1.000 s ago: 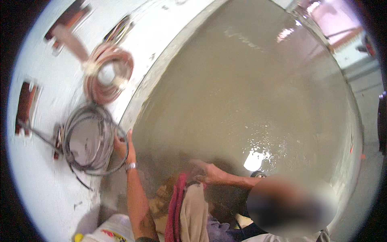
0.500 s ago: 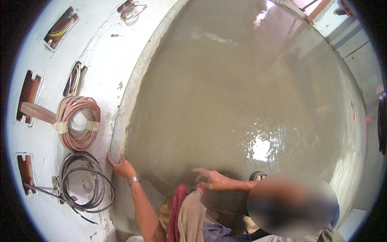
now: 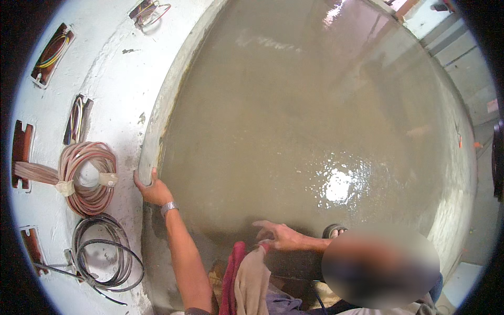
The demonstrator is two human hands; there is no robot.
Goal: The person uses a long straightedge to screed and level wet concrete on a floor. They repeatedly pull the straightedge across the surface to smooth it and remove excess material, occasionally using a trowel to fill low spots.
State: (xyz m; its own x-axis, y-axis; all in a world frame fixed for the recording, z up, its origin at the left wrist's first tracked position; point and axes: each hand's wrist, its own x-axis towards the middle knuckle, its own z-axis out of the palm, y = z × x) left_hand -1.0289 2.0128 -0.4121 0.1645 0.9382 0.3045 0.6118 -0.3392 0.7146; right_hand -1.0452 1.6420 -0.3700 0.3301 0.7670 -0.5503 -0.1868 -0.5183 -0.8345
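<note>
Left hand (image 3: 153,191) was spread on the pale ledge (image 3: 150,152) beside the wet-looking floor (image 3: 262,131); right hand (image 3: 278,236) sat by the tan cloth (image 3: 252,281), index out (other fingers: couldn't tell). Hard leaning could've caused a slip, smearing the floor.

Place: building site indoors, unfinished room
Floor (image 3: 252,126): bare cement, wet sheen
Wall (image 3: 118,100): patchy white, open box cutouts (image 3: 22,152)
Wiring: loose wires (image 3: 58,51), pinkish cable coil (image 3: 86,203), black cable coil (image 3: 80,242)
</note>
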